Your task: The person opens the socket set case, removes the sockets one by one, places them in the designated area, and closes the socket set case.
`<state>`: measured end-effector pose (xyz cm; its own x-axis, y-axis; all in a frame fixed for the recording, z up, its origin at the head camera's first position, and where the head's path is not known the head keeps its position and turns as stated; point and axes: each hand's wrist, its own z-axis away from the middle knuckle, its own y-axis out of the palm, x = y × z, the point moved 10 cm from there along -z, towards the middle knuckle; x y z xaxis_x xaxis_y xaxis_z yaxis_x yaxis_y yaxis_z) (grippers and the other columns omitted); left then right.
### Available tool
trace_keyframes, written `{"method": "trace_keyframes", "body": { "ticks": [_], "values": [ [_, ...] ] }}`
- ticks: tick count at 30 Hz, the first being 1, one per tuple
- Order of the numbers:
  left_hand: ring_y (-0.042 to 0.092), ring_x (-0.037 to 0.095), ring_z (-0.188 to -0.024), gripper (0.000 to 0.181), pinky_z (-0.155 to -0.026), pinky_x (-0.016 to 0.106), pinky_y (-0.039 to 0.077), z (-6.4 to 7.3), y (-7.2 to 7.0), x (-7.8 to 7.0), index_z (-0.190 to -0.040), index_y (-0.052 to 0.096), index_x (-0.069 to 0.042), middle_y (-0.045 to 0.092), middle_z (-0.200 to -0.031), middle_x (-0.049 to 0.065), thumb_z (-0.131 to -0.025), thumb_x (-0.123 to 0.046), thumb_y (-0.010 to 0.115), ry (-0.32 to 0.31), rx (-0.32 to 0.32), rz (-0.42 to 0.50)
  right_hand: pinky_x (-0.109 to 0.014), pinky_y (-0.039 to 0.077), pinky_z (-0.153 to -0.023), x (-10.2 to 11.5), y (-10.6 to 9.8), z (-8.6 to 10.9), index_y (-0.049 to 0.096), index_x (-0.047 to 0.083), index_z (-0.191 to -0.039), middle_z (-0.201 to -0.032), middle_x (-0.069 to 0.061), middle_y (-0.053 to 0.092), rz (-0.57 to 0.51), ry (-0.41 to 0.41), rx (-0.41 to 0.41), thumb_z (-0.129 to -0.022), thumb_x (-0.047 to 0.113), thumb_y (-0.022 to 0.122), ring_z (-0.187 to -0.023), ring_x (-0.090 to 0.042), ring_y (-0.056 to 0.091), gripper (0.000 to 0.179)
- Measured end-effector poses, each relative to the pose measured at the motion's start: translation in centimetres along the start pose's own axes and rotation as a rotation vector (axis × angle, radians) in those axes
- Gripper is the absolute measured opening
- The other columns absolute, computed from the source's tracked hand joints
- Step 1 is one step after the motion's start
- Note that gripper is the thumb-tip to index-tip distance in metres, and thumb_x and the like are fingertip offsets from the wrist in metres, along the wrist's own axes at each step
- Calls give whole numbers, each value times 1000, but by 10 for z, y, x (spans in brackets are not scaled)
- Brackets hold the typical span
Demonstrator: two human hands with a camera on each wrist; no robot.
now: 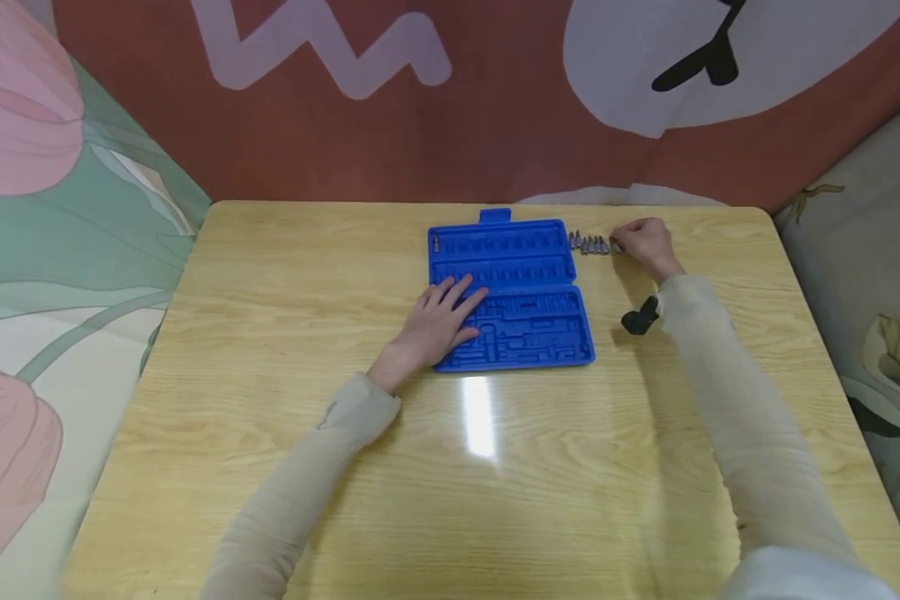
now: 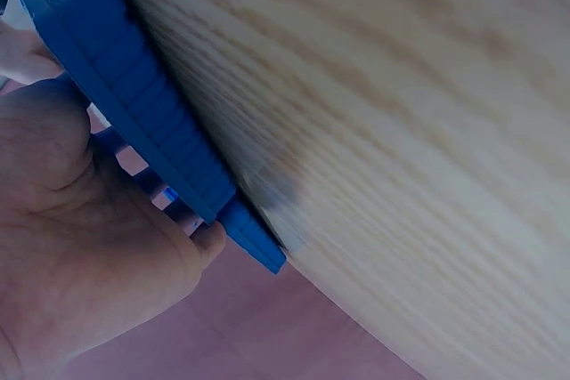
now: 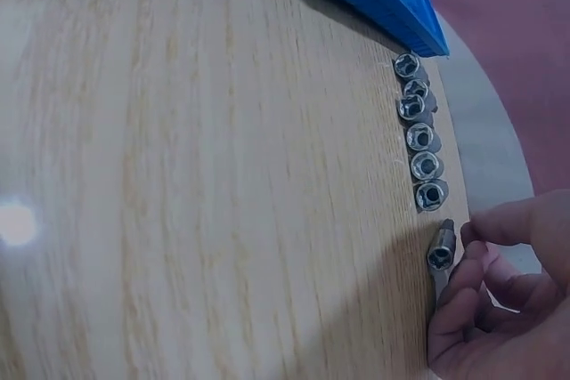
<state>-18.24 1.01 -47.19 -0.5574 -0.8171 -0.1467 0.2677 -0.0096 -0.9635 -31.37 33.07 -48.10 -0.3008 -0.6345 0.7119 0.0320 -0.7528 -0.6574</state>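
A blue plastic tool case (image 1: 521, 329) lies unfolded on the table, its moulded slots showing. My left hand (image 1: 432, 323) rests on the case's left side with spread fingers; the left wrist view shows that hand (image 2: 98, 211) along the blue edge (image 2: 134, 86). One small bit socket (image 1: 436, 243) sits in the upper half's left end. Right of the case, several metal bit sockets (image 1: 592, 244) form a row. At the row's right end, my right hand (image 1: 647, 243) pinches another bit socket (image 3: 441, 251) with curled fingers, low at the table.
The wooden table (image 1: 285, 275) has its back edge just behind the case and the sockets, close to a printed cloth (image 1: 480, 150). A black wrist device (image 1: 640, 317) sticks out from the right sleeve. Light glares on the table (image 1: 480, 417) in front of the case.
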Motion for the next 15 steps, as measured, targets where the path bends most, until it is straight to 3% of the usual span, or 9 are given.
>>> {"method": "trace_keyframes", "body": {
  "ticks": [10,15],
  "values": [
    [10,33,-145,63,-116,48,13,-3,3,0,-156,14,-23,8,-161,9,-102,-48,36,-1,1,-21,-28,40,-53,6,-4,4,70,-10,-88,-61,3,58,95,-39,-42,-92,19,60,-56,-12,48,31],
    [10,33,-145,63,-116,48,12,-1,3,2,-156,15,-24,9,-161,9,-102,-48,36,-5,-3,-17,-30,39,-51,9,1,3,71,-5,-76,-55,1,58,108,-43,-26,-91,22,61,-50,-12,46,33]
  ]
}}
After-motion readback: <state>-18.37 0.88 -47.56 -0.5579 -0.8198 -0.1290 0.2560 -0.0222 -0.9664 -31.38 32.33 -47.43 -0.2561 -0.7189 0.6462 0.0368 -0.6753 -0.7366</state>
